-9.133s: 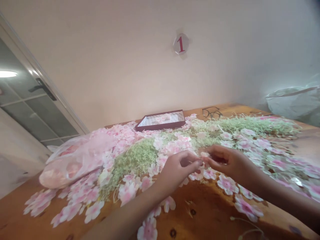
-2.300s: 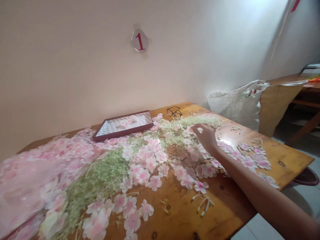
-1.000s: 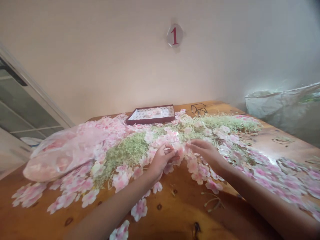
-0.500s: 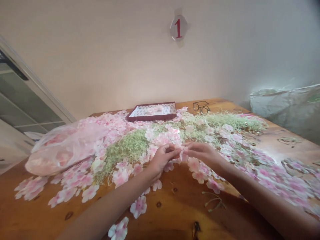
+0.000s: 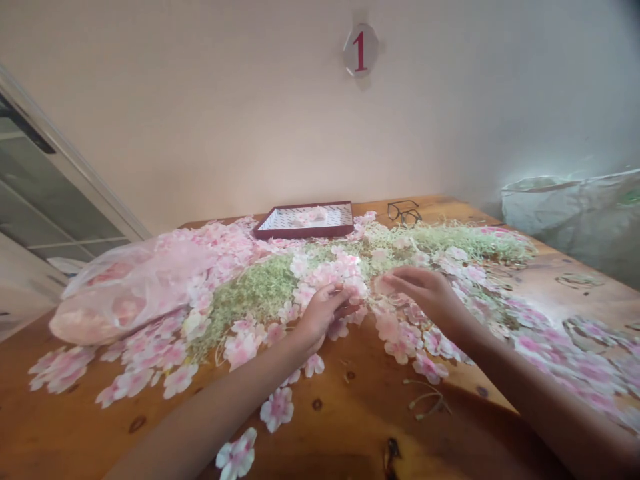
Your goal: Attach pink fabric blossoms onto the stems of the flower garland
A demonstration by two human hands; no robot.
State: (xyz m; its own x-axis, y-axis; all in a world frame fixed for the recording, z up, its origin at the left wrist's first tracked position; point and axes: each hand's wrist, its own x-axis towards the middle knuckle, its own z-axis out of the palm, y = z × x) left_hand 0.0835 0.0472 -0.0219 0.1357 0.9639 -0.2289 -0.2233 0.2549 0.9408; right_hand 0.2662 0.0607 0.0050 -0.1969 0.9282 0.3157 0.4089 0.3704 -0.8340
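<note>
**Close work, lightly done**

Item: left hand (image 5: 320, 319), curled narrow, fingers drawn in and pointing toward the other hand. Whether it pinches anything cannot be told from here.

Item: right hand (image 5: 425, 293), fingers gently curved and fairly narrow, tips reaching left, just above the loose pink-and-white artificial blossoms (image 5: 395, 330). It too may or may not hold something; the fingers hide that.

Item: the blossoms themselves, overlapping in a band directly under and between the hands, with more scattered toward the person and off past the right hand.

Handling note: they look thin and lie tangled together, so a light fingertip pinch seems wiser than a sweep of the palm, which could drag the neighbours along.

Also present: pale green shredded fibre (image 5: 250, 297) just beyond the left hand; a translucent plastic bag (image 5: 130, 283) further left of it; a maroon-rimmed tray (image 5: 300, 235) and dark-framed eyeglasses (image 5: 403, 212) well ahead of both hands; a white woven sack (image 5: 565, 213) beyond the right hand; thin pale stems (image 5: 427, 398) on the wooden table (image 5: 350, 427), nearer the person than the right hand.
</note>
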